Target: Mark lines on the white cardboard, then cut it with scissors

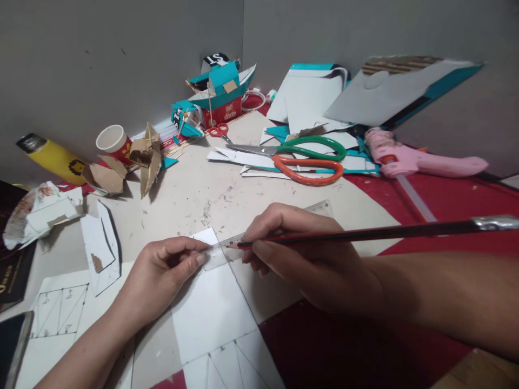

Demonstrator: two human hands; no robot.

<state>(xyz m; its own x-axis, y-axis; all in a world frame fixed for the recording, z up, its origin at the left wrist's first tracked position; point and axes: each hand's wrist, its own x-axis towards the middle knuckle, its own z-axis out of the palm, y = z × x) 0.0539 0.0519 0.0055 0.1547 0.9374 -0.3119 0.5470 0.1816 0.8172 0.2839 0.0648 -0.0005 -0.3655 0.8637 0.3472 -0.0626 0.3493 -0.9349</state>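
Note:
My right hand [304,254] grips a dark red and black pencil [365,233], its sharpened tip over the ruler near the card's right edge. Thumb and forefinger of my left hand [166,275] pinch the near end of a clear plastic ruler [221,254]. That ruler lies across a white card strip [211,308], and its far end shows beyond my right hand, whose fingers hide its middle. Toward the bottom, the strip carries drawn pencil lines forming triangles. Whether the pencil tip touches the card, I cannot tell.
Scissors with green and orange handles [310,159] lie on card scraps behind my hands. A pink glue gun [421,159] stands at right. Cardboard pieces [148,162], a paper cup [113,143], a yellow bottle [54,159] and a drawn sheet [51,348] are at left.

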